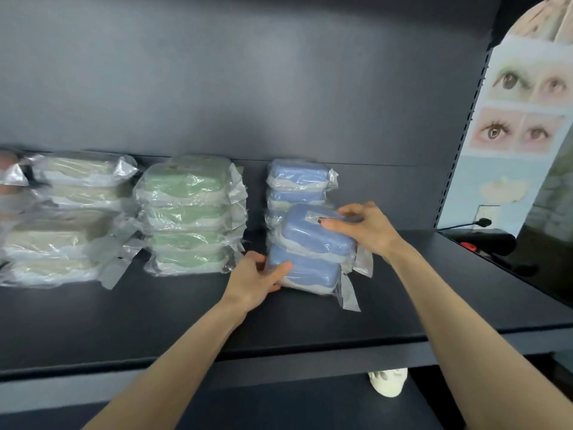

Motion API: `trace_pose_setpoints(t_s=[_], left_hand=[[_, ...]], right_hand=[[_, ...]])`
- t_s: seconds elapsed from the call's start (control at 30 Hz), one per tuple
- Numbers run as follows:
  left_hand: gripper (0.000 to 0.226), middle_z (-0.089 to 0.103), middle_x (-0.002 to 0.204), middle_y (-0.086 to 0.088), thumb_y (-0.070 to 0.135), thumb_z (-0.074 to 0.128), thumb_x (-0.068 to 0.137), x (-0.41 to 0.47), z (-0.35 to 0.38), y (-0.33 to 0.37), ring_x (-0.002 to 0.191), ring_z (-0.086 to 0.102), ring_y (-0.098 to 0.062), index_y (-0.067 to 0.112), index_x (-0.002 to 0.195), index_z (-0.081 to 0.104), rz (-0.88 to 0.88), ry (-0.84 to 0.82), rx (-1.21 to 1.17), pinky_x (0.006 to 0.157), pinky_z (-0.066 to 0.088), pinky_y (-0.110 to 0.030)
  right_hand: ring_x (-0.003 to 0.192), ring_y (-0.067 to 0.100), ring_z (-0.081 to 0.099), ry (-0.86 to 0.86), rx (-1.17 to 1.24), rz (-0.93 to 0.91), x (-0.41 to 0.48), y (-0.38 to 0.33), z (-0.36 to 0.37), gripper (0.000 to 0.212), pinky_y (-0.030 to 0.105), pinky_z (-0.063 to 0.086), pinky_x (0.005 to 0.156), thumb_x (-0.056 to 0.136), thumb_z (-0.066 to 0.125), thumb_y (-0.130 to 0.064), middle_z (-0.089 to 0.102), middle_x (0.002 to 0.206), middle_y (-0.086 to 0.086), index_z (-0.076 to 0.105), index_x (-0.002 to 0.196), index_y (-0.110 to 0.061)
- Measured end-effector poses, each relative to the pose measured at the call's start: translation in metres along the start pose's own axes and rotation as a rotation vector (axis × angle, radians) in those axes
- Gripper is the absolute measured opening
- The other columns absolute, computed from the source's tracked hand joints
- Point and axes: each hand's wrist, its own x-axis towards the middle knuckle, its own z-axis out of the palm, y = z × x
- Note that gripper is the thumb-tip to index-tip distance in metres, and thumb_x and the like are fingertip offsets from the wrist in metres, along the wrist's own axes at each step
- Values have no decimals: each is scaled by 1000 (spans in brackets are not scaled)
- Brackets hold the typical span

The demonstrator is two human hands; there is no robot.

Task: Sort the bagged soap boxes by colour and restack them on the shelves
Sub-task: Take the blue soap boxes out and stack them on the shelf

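Two blue bagged soap boxes lie stacked at the front of the dark shelf (310,324). My left hand (259,279) grips the left end of the lower blue box (313,273). My right hand (362,226) holds the right end of the tilted upper blue box (313,234). Behind them stands a stack of blue boxes (296,176) against the back wall. A stack of green boxes (189,215) stands to its left. Further left is a stack of cream boxes (71,218).
The shelf's right part (418,268) is bare up to the slotted upright (459,150). A poster with eye pictures (521,119) hangs at the right. A dark object with a red part (477,240) lies beyond the shelf end. A white thing (387,383) shows below the shelf.
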Motion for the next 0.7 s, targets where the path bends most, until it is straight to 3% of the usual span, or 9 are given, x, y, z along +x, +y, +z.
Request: trace_pose_setpoints(t_s=[0.07, 0.13, 0.2, 0.3, 0.37, 0.43, 0.5, 0.57, 0.7], left_hand=[[51, 65, 97, -5, 37, 81, 72, 2, -5, -2, 88, 62, -15, 8, 106, 55, 38, 25, 267, 75, 48, -22], [52, 64, 96, -1, 39, 82, 69, 0, -5, 2, 87, 60, -15, 11, 104, 56, 62, 32, 399, 78, 48, -25], [55, 65, 98, -2, 43, 82, 67, -4, -2, 6, 91, 61, -19, 10, 104, 57, 75, 48, 487, 86, 49, -34], [54, 65, 99, -4, 45, 80, 69, -8, 4, 9, 91, 60, -20, 8, 102, 57, 103, 76, 507, 84, 48, -34], [55, 63, 100, -1, 47, 79, 69, -9, 6, 8, 90, 59, -17, 11, 103, 56, 100, 73, 493, 76, 47, -27], [59, 62, 99, 4, 51, 80, 66, -10, 5, 7, 88, 57, -11, 15, 105, 55, 83, 39, 447, 70, 44, -19], [62, 63, 100, 7, 50, 83, 61, -9, 1, 6, 89, 59, -9, 19, 106, 57, 62, -4, 425, 76, 47, -20], [59, 64, 99, 7, 45, 86, 60, -5, 1, 5, 88, 60, -9, 19, 105, 57, 55, 9, 427, 77, 48, -20], [48, 61, 83, 9, 40, 86, 63, 5, 7, 4, 71, 53, -1, 17, 92, 56, 86, 120, 463, 55, 39, -7]], right_hand=[[89, 6, 55, 4, -6, -6, 4, 3, 7, 40, 13, 42, 69, 70, 81, -44, 52, 99, -9, 64, 99, -24], [85, 7, 57, -29, 17, 4, 5, 7, 12, 33, 15, 44, 69, 72, 80, -43, 59, 94, -9, 62, 93, -24], [93, 11, 61, -85, 24, 14, 2, 10, 14, 33, 20, 47, 80, 73, 78, -47, 63, 98, -6, 67, 93, -23], [117, 9, 47, -170, -27, 23, -5, 12, 6, 44, 24, 34, 95, 66, 78, -55, 49, 122, -11, 68, 104, -35], [123, 9, 32, -223, -110, -5, -9, 14, -1, 54, 27, 29, 100, 64, 82, -49, 36, 129, -14, 62, 113, -43], [125, 12, 36, -275, -114, -49, -11, 13, -3, 58, 29, 35, 102, 66, 85, -35, 36, 129, -14, 58, 117, -45], [120, 16, 48, -277, -57, -104, -11, 13, 3, 54, 31, 43, 101, 68, 86, -22, 45, 122, -12, 60, 113, -41], [113, 16, 52, -239, -31, -158, -7, 16, 9, 49, 29, 44, 99, 68, 86, -17, 50, 114, -15, 63, 106, -39], [106, 9, 53, -167, -47, -240, 0, 20, 19, 50, 7, 38, 87, 68, 86, -16, 53, 112, -15, 63, 106, -38]])
